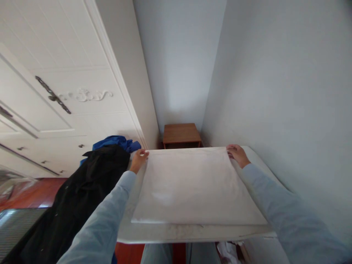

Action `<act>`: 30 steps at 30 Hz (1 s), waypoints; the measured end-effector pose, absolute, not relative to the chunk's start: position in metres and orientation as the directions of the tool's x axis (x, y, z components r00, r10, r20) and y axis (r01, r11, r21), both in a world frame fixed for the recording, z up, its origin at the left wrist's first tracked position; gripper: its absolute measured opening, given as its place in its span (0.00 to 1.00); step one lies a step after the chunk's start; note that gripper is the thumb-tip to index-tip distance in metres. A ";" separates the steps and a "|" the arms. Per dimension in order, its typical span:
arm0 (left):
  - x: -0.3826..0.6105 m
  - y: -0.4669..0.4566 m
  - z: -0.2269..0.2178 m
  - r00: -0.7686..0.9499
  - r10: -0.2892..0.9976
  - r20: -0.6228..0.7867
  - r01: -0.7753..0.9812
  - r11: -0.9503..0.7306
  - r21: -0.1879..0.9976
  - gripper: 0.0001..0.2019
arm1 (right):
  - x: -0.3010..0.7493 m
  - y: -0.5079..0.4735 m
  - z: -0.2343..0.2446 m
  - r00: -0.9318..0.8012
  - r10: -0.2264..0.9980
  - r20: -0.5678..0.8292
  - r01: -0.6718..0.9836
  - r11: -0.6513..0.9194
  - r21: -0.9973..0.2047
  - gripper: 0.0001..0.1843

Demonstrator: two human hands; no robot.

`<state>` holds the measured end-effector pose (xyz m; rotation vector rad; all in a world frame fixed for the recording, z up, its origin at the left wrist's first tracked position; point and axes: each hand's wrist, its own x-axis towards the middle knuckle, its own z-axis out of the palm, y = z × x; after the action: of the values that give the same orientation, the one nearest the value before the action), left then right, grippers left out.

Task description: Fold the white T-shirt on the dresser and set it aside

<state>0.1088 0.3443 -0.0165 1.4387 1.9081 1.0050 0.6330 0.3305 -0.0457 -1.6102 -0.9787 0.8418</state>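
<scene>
A white cloth (189, 187), folded into a wide rectangle, lies flat on a pale table (165, 234). At its far left corner my left hand (139, 160) pinches the edge between thumb and fingers. My right hand (238, 154) grips the far right corner in the same way, fingers closed on the edge. The cloth's near edge rests just short of the table's front edge. What kind of cloth it is does not show.
A black garment (90, 176) and a blue garment (117, 142) lie at the left, beside a white cabinet (104, 84). Beyond the table stands a small brown wooden table (182, 132). A grey wall (288, 91) borders the right side.
</scene>
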 end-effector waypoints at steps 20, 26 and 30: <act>0.108 0.193 -0.062 0.656 0.745 0.122 0.746 -0.664 0.041 0.33 | 0.635 0.200 -0.068 -0.294 0.954 0.057 0.915 0.298 -0.273 0.34; 0.105 0.208 -0.051 0.666 0.739 0.102 0.734 -0.674 0.087 0.32 | 0.636 0.203 -0.051 -0.211 0.977 0.039 0.953 0.215 -0.214 0.34; 0.124 0.242 -0.023 0.651 0.749 0.121 0.740 -0.662 0.118 0.29 | 0.600 0.228 -0.040 -0.229 0.971 0.075 0.952 0.239 -0.191 0.37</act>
<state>0.1241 0.2419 -0.0232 2.8013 1.2646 0.2461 0.5998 0.2277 -0.0397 -1.8285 -2.3267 0.1555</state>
